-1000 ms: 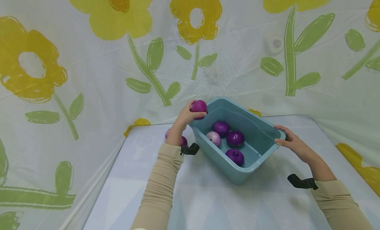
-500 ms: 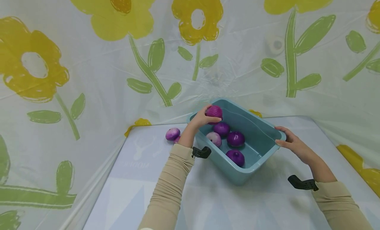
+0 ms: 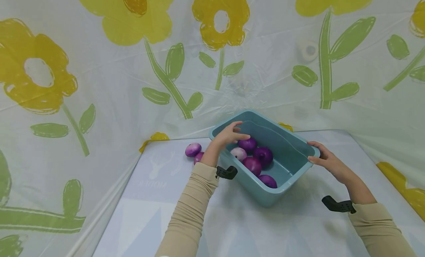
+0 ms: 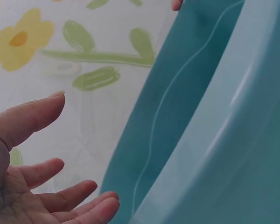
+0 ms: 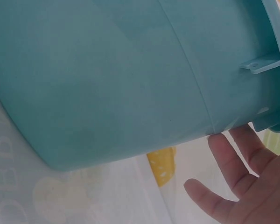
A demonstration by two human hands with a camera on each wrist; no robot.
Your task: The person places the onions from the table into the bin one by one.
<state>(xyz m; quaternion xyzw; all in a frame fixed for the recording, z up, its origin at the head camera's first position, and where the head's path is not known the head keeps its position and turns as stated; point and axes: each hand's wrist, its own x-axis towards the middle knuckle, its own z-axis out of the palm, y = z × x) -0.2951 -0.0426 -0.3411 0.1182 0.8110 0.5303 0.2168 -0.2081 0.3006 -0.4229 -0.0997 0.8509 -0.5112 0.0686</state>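
A blue-green plastic bin [image 3: 262,198] stands on the table with several onions inside. Most are purple, such as the red onion [image 3: 252,166] near its left wall; one pale onion [image 3: 239,153] lies beside them. My left hand [image 3: 229,135] is over the bin's left rim, fingers spread and holding nothing. In the left wrist view the same left hand [image 4: 37,186] shows bare fingers beside the bin wall [image 4: 233,154]. My right hand [image 3: 327,161] grips the rim at the right corner, thumb on top. Its fingers [image 5: 231,163] touch the outer wall from below.
Two more onions, a purple-and-white onion [image 3: 193,150] and a partly hidden onion [image 3: 198,158], lie on the table [image 3: 159,187] left of the bin. A flowered sheet [image 3: 265,72] hangs close behind the table.
My left hand carried a red onion rightward over the bin's rim and let it go; it now lies among the others, some of which have shifted. The right hand stays on the rim.
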